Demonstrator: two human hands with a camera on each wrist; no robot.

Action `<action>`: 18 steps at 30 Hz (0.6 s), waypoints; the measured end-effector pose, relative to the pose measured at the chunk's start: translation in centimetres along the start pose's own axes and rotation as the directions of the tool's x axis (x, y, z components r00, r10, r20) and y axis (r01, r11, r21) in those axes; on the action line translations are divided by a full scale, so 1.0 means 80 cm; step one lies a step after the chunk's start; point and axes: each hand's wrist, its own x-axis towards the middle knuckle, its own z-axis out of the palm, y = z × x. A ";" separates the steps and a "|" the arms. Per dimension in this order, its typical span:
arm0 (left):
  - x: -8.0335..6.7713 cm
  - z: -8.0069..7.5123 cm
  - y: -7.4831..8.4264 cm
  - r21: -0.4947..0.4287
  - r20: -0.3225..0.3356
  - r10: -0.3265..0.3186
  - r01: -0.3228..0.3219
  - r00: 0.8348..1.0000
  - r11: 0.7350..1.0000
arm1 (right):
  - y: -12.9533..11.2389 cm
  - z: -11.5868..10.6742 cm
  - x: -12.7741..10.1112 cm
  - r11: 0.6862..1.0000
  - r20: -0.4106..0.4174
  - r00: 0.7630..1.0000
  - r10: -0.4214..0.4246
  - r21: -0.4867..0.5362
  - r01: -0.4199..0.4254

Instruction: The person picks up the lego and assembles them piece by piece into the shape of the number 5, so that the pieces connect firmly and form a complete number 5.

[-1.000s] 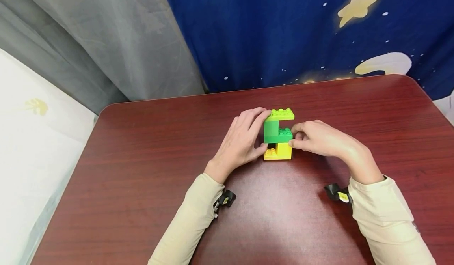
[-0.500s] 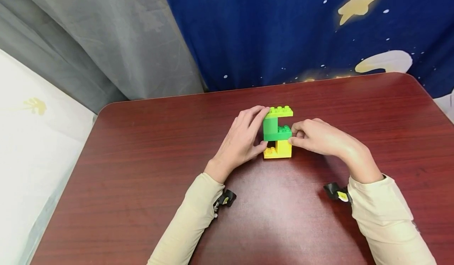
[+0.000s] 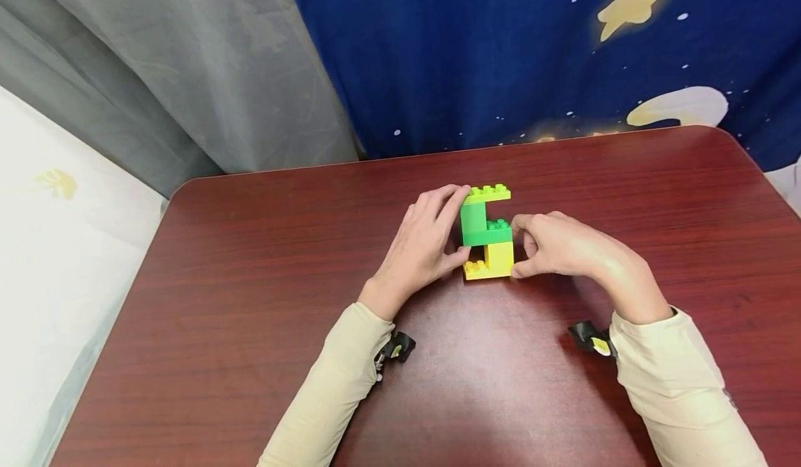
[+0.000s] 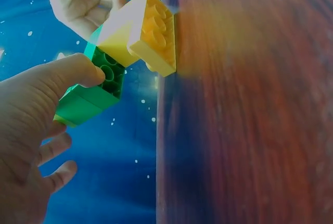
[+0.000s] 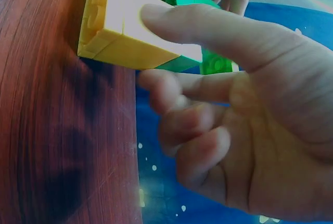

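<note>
- From the head view, a small brick tower stands upright near the middle of the red-brown table: yellow bricks at the bottom, dark green in the middle, a lime plate on top.
- The left wrist view alone shows the hollow tubes on the underside of the green brick, with the thumb tip pressed there.
- The right wrist view alone shows the thumb lying flat across the side of the yellow brick.
- The left hand grasps the tower from its left, fingers curved onto the green and lime bricks, thumb at the yellow base.
- The right hand pinches the yellow brick's right side, its other fingers curled loosely.
- A blue starred cloth hangs behind the table.
</note>
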 end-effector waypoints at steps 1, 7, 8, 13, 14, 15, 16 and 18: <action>0.000 0.000 0.000 0.001 0.000 -0.003 0.003 1.000 1.000 | -0.001 0.000 0.000 1.000 0.013 1.000 0.006 -0.005 -0.006; 0.000 0.001 -0.001 -0.002 0.003 -0.022 0.022 1.000 1.000 | -0.009 0.006 0.002 0.996 0.041 0.999 0.033 -0.082 -0.029; 0.000 0.002 -0.001 -0.003 0.005 -0.025 0.025 1.000 1.000 | -0.010 0.007 0.002 0.995 0.041 0.999 0.036 -0.093 -0.032; -0.001 0.003 -0.003 -0.019 0.018 -0.048 0.048 0.999 0.999 | -0.014 0.011 0.004 0.993 0.035 0.999 0.031 -0.115 -0.027; -0.001 0.003 -0.003 -0.023 0.022 -0.053 0.054 0.998 0.998 | -0.014 0.011 0.004 0.993 0.033 0.999 0.030 -0.115 -0.026; -0.002 0.004 -0.004 -0.027 0.027 -0.058 0.059 0.998 0.998 | -0.015 0.011 0.004 0.993 0.031 0.999 0.029 -0.115 -0.025; -0.002 0.004 -0.004 -0.031 0.035 -0.063 0.064 0.997 0.998 | -0.015 0.012 0.004 0.993 0.030 0.999 0.028 -0.117 -0.024; -0.002 0.004 -0.005 -0.040 0.055 -0.070 0.072 0.996 0.997 | -0.015 0.012 0.004 0.992 0.030 0.999 0.025 -0.121 -0.021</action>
